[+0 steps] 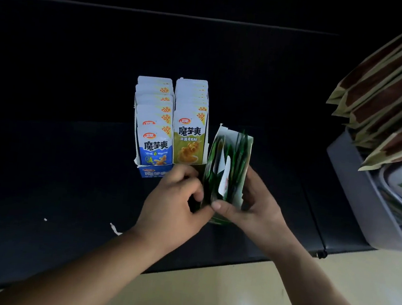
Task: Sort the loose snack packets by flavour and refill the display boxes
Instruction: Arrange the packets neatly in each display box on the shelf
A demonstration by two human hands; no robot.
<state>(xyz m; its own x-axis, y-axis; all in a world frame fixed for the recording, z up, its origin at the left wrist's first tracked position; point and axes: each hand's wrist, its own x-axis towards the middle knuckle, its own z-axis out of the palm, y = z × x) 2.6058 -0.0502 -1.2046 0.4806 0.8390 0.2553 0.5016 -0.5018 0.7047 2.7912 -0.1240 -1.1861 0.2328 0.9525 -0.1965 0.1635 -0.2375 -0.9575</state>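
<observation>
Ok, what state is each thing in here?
Blue box: upright, packed full.
Yellow box: upright beside it, packed full.
Green box: tilted, held by both hands, green packets inside untidy.
Left hand: grips green box's left side.
Right hand: grips its right side.
Grey bin: holds stacked brown packets.

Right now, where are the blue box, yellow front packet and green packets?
blue box (152,173), head view, its front lip.
yellow front packet (190,141), head view, its printed face.
green packets (238,156), head view, their upper edges.

Tilted green box (225,131), blue box (154,172), yellow box (207,128), seemingly full
</observation>
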